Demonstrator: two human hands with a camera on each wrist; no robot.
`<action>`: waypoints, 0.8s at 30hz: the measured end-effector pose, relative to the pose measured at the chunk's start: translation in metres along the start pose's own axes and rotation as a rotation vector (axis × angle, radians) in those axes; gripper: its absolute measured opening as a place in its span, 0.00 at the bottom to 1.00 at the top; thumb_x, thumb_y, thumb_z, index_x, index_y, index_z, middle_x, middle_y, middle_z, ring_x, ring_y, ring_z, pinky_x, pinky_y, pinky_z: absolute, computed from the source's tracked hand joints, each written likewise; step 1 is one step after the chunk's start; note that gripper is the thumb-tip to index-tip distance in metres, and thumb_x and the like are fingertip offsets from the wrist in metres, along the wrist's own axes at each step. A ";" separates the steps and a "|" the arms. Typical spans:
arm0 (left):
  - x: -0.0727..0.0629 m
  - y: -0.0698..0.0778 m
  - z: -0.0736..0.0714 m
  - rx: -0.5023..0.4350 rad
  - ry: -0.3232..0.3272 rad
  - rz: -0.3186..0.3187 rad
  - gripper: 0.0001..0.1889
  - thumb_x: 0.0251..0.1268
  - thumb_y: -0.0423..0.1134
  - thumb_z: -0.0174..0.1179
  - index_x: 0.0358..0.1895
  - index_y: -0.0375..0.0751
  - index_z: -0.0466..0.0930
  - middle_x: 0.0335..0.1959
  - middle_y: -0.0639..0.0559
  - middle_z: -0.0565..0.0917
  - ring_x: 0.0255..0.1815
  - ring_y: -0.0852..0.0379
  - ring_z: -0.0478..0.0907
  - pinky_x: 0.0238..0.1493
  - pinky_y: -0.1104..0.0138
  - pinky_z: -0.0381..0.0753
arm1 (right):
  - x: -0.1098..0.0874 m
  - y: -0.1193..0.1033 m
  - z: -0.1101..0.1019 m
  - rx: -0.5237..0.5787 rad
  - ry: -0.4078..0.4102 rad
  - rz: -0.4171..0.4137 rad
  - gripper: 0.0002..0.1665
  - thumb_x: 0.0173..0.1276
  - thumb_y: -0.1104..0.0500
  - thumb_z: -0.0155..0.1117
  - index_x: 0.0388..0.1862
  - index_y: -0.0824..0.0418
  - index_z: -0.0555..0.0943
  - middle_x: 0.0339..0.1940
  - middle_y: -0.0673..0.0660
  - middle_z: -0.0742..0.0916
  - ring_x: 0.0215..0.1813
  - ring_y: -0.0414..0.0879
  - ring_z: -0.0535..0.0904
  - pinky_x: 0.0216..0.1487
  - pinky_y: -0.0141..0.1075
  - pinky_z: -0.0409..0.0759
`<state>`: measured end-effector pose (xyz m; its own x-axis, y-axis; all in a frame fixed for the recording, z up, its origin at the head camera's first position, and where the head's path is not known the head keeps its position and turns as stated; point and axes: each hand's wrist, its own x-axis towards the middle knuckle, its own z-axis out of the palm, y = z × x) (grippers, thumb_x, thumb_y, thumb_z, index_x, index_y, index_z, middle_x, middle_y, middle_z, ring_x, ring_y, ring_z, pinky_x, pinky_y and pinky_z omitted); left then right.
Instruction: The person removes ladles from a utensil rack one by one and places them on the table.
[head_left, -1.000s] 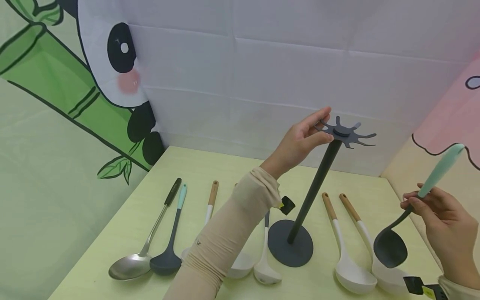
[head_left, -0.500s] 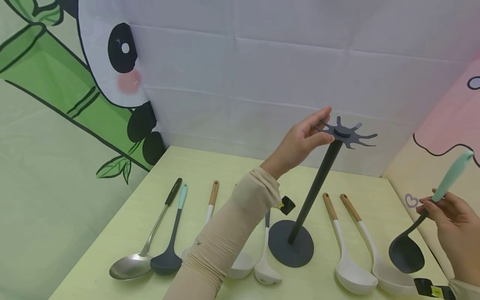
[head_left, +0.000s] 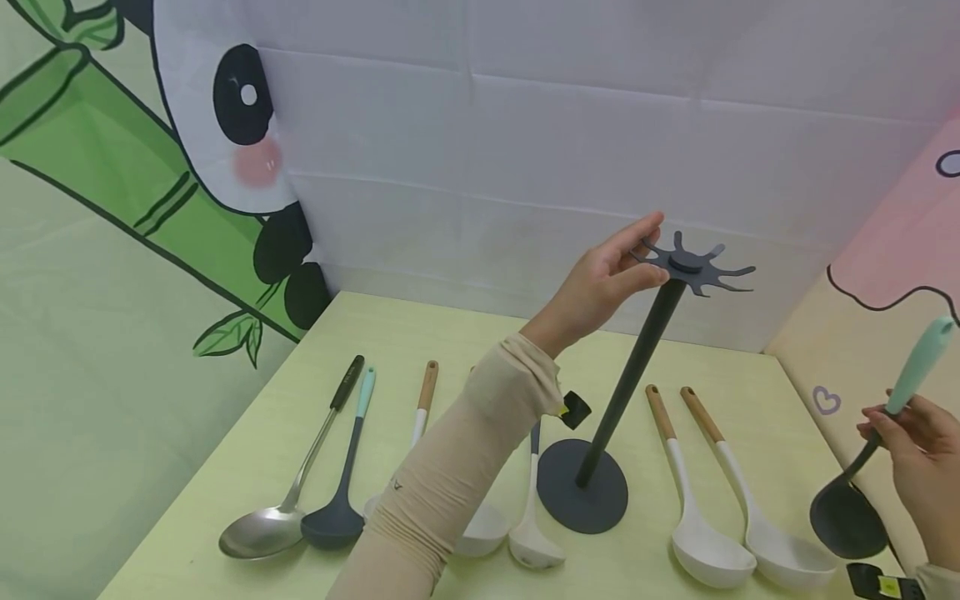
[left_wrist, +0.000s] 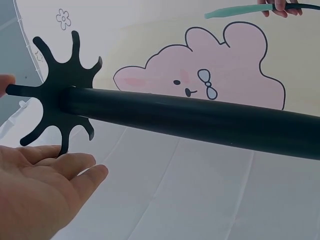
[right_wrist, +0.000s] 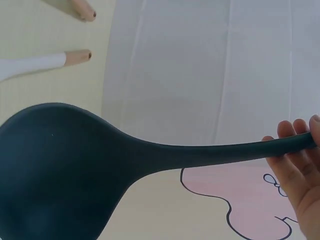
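A dark utensil stand (head_left: pixel 633 379) rises from its round base in the head view, with curved hooks around its top. My left hand (head_left: pixel 588 287) holds those hooks between thumb and fingers; the left wrist view shows the fingertips (left_wrist: pixel 82 162) against the hook ends. At far right, my right hand (head_left: pixel 926 462) pinches a dark grey ladle (head_left: pixel 847 517) where its neck meets the mint-green handle (head_left: pixel 921 362). The ladle is in the air, tilted, handle up and bowl down. Its dark bowl (right_wrist: pixel 60 165) fills much of the right wrist view.
Two white ladles with wooden handles, one nearer (head_left: pixel 708 550) and one farther right (head_left: pixel 787 558), lie right of the stand. A steel spoon (head_left: pixel 262 533) and a mint-handled dark ladle (head_left: pixel 333 525) lie left. More white utensils, including a small ladle (head_left: pixel 534 546), are partly behind my left sleeve.
My right hand has moved right and slightly down with the ladle, away from the stand. The left hand and the stand have stayed where they were.
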<state>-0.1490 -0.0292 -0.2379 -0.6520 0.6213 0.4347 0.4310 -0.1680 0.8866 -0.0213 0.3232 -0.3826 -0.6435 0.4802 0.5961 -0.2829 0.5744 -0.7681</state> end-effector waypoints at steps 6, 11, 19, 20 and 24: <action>-0.001 0.002 -0.001 0.005 0.000 -0.009 0.35 0.71 0.35 0.54 0.79 0.44 0.53 0.75 0.50 0.64 0.57 0.63 0.73 0.61 0.76 0.70 | -0.001 0.008 -0.001 -0.048 -0.001 0.037 0.33 0.68 0.81 0.54 0.41 0.40 0.77 0.30 0.30 0.81 0.27 0.21 0.77 0.35 0.13 0.73; -0.003 0.004 -0.002 0.013 -0.001 -0.013 0.35 0.71 0.35 0.54 0.79 0.44 0.53 0.74 0.51 0.65 0.57 0.63 0.73 0.61 0.76 0.70 | -0.003 0.015 -0.003 -0.050 -0.001 0.113 0.34 0.68 0.82 0.53 0.39 0.37 0.76 0.28 0.30 0.81 0.26 0.20 0.76 0.33 0.12 0.73; -0.010 0.007 -0.004 0.005 -0.011 -0.016 0.35 0.71 0.35 0.54 0.80 0.45 0.53 0.74 0.53 0.64 0.57 0.65 0.73 0.61 0.76 0.70 | -0.021 0.025 -0.009 -0.124 0.000 0.117 0.38 0.67 0.83 0.53 0.38 0.34 0.74 0.27 0.26 0.78 0.26 0.18 0.74 0.33 0.11 0.71; -0.011 0.007 -0.004 0.002 -0.012 -0.016 0.36 0.71 0.35 0.54 0.80 0.45 0.53 0.75 0.53 0.64 0.58 0.65 0.73 0.61 0.76 0.70 | -0.023 0.026 -0.010 -0.132 -0.003 0.121 0.38 0.67 0.83 0.53 0.38 0.33 0.73 0.27 0.26 0.78 0.26 0.18 0.74 0.32 0.11 0.70; -0.014 0.008 -0.005 -0.008 -0.019 0.001 0.35 0.71 0.35 0.54 0.80 0.45 0.52 0.75 0.51 0.64 0.57 0.65 0.73 0.61 0.75 0.70 | -0.032 0.028 -0.013 -0.146 -0.002 0.138 0.39 0.66 0.84 0.54 0.38 0.33 0.73 0.26 0.25 0.77 0.26 0.17 0.73 0.32 0.11 0.70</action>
<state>-0.1395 -0.0431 -0.2366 -0.6394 0.6359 0.4323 0.4263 -0.1749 0.8875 0.0003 0.3323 -0.4201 -0.6704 0.5600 0.4868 -0.0860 0.5930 -0.8006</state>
